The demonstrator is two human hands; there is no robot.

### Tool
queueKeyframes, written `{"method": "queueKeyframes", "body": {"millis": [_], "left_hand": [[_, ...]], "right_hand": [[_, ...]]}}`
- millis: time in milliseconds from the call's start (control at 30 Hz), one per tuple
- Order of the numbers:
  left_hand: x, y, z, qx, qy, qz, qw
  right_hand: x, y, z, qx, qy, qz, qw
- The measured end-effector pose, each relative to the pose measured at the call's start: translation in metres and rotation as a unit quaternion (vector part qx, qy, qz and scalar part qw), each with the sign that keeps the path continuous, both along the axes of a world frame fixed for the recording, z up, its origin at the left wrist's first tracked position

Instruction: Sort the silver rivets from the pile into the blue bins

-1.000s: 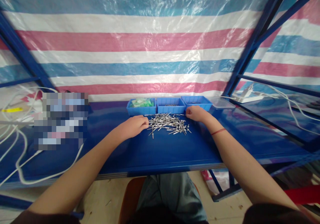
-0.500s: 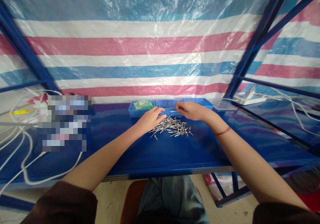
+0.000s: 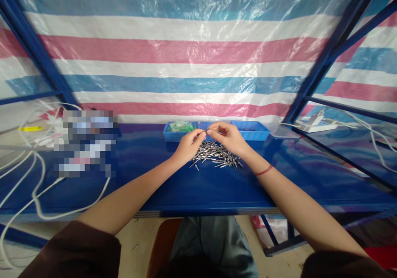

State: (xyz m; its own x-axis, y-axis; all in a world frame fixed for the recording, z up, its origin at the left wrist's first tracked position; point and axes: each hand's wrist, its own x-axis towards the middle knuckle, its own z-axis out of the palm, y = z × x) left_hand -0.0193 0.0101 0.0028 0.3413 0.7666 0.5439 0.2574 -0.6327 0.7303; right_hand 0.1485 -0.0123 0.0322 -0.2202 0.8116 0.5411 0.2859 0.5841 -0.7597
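My left hand [image 3: 190, 144] and my right hand [image 3: 228, 137] meet fingertip to fingertip above a pile of silver blind rivets [image 3: 214, 154] on the blue table. Thumb and fingers of both hands are pinched together around a thin, small piece, most of it hidden; it looks like one of the rivets. Just behind the hands stands a row of blue bins. The left bin [image 3: 169, 136] has green and clear plastic packets [image 3: 180, 126] in it. My right hand partly covers the middle bin [image 3: 203, 125]. A few small bits lie in the right bin [image 3: 254, 135].
White cables [image 3: 39, 203] loop over the table's left side beside a blurred-out patch [image 3: 88, 145]. A clear plastic lid [image 3: 283, 131] lies right of the bins. A white power strip [image 3: 319, 123] sits at the far right. Blue frame posts [image 3: 316, 58] and a striped sheet [image 3: 192, 50] stand behind.
My right hand has moved left from the bins, and its fingertips now meet those of my left hand. My left hand has gone from loosely open to a pinch. The view has shifted slightly.
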Motion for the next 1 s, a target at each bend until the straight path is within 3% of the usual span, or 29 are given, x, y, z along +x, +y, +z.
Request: {"method": "queueKeyframes", "body": {"millis": [267, 500, 600, 733, 800, 867, 1000], "left_hand": [[0.003, -0.006, -0.001, -0.019, -0.034, -0.016, 0.999], [0.004, -0.009, 0.003, -0.011, -0.085, 0.016, 0.996], [0.003, -0.008, 0.004, -0.004, -0.083, 0.026, 0.996], [0.001, -0.005, 0.005, 0.01, -0.045, 0.042, 0.998], [-0.002, -0.003, 0.007, 0.028, -0.011, 0.064, 0.997], [-0.009, 0.001, 0.012, 0.06, 0.042, 0.082, 0.994], [-0.029, 0.01, 0.022, 0.138, 0.234, 0.086, 0.958]], "right_hand": [[-0.004, -0.006, 0.001, 0.039, 0.005, -0.026, 0.999], [-0.001, -0.006, 0.0, 0.088, -0.032, -0.065, 0.993], [0.001, -0.004, -0.003, 0.062, -0.057, -0.051, 0.995], [0.003, 0.004, -0.008, -0.03, -0.083, 0.019, 0.996], [0.008, 0.011, -0.009, -0.077, -0.02, 0.009, 0.997], [0.018, 0.019, -0.008, -0.102, 0.097, -0.055, 0.989], [0.05, 0.03, -0.002, -0.139, 0.31, -0.189, 0.921]]}}
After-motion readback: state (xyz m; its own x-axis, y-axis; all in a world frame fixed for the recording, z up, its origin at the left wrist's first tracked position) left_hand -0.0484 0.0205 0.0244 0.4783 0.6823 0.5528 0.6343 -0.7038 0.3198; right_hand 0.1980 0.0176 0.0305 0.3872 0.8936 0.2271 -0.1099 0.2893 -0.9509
